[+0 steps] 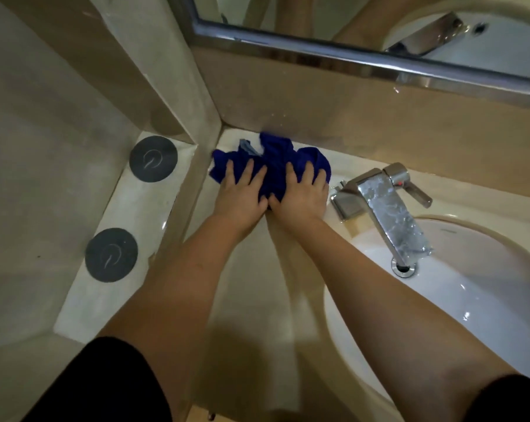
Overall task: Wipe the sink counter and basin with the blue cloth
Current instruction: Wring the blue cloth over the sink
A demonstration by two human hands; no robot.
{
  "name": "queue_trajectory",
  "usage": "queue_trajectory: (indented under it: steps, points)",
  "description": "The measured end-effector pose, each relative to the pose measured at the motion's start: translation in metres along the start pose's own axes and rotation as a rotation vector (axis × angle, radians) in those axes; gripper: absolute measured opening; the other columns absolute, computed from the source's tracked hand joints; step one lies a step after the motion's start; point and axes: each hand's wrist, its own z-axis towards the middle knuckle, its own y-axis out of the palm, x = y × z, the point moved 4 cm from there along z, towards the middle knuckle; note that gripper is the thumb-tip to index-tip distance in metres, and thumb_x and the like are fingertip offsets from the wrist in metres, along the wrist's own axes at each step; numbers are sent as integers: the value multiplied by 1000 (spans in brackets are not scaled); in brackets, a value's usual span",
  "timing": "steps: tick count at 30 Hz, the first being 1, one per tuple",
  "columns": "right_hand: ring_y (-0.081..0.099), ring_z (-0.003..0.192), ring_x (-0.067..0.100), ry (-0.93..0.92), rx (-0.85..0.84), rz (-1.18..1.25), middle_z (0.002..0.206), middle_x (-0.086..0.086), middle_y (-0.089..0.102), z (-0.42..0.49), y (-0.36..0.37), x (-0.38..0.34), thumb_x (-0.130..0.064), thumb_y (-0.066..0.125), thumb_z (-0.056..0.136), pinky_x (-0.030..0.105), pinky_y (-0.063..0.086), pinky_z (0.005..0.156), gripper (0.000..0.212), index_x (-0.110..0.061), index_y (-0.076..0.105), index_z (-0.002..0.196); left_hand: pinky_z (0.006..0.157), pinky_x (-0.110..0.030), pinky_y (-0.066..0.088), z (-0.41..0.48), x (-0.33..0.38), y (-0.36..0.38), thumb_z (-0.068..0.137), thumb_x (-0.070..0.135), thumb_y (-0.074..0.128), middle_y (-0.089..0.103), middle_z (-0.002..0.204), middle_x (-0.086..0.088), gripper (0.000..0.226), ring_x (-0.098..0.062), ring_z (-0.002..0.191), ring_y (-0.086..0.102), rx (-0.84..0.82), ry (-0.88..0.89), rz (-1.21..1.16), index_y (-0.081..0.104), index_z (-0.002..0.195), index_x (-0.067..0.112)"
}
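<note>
Currently both hands flat, fingers spread, pressing down on the cloth [273,161], not clenched. Left hand [241,194] and right hand [300,196] side by side, thumbs nearly touching. Cloth is bunched at the counter's [257,300] far-left corner, against the back wall; long axis runs left-right along that wall. Pale tag or corner pokes out at its far edge, can't tell which. Palms hide the cloth's near part. Faucet [388,208] just right of right hand, spout over the basin [440,300]; basin cut off at right. Two dark discs [153,159] on the left ledge.
</note>
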Motion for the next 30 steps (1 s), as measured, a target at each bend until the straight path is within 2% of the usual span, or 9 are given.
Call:
queue_trajectory:
  steps: [5,11,20,26,30]
  points:
    - [-6,147,40,-182,-99,-47,162,13,-3,-40,22,-29,-52,47,92,49,0,120,79,-26,7,155,119,-49,8,-61,-32,23,99,43,34,3,162,-2,64,-38,146,-7,-30,-82,39,6,154,26]
    - [-8,147,38,-328,-148,-103,162,11,-3,-121,64,-60,-53,46,92,49,-2,120,79,-27,6,156,118,-47,5,-163,-62,61,99,47,30,4,162,-4,66,-34,147,-5,1,-194,12,6,154,20]
    - [-3,147,39,-547,-252,-140,161,10,8,-221,105,-82,-46,57,86,52,-1,119,75,-28,25,151,118,-49,9,-294,-65,108,99,42,32,0,162,-7,68,-39,146,-3,-47,-416,-34,2,154,16]
    - [0,147,37,-604,-263,-126,160,8,13,-265,118,-70,-42,57,86,51,-1,119,70,-29,29,149,117,-50,16,-339,-62,132,99,45,33,7,161,-6,65,-40,146,-1,-18,-402,-80,11,154,18]
    - [1,148,34,-568,-224,-79,160,7,16,-288,121,-40,-39,56,86,49,0,119,69,-29,31,149,118,-51,13,-353,-42,143,98,43,35,9,161,-5,64,-40,145,-2,-11,-363,-108,15,153,18]
